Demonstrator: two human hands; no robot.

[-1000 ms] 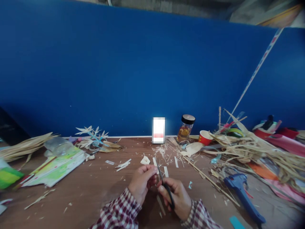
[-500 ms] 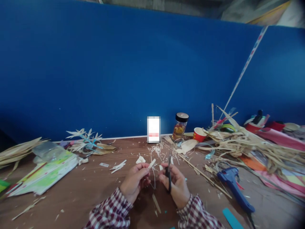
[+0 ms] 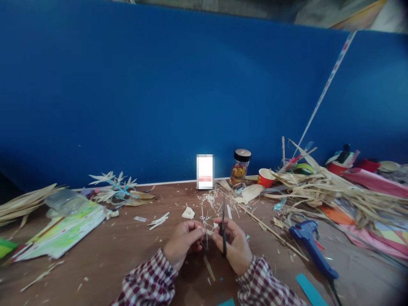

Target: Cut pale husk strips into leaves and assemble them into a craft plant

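Observation:
My left hand (image 3: 184, 243) is closed in a pinch on a small pale strip of dried husk (image 3: 209, 232), mostly hidden by the fingers. The strip's short end points toward my right hand (image 3: 235, 246). Dark-handled scissors (image 3: 223, 231) are held in that right hand, blades pointing up and away from me. Its thumb and forefinger come close to the strip; whether they touch it I cannot tell. Below the hands, a thin pale sliver (image 3: 209, 268) lies on the brown table (image 3: 134, 263). Fine shavings (image 3: 208, 198) are scattered just beyond them.
White strips (image 3: 159, 221) lie left of my hands. Behind stand a lidded jar (image 3: 239, 170) and a red paper cup (image 3: 265, 178). At right are a blue glue gun (image 3: 314, 248) and a heap of dried husks (image 3: 331, 187). A blue panel (image 3: 178, 93) borders the table.
The pale strip in my left hand has turned from pointing up to pointing right. My two hands have come closer together. The scissors stay in my right hand.

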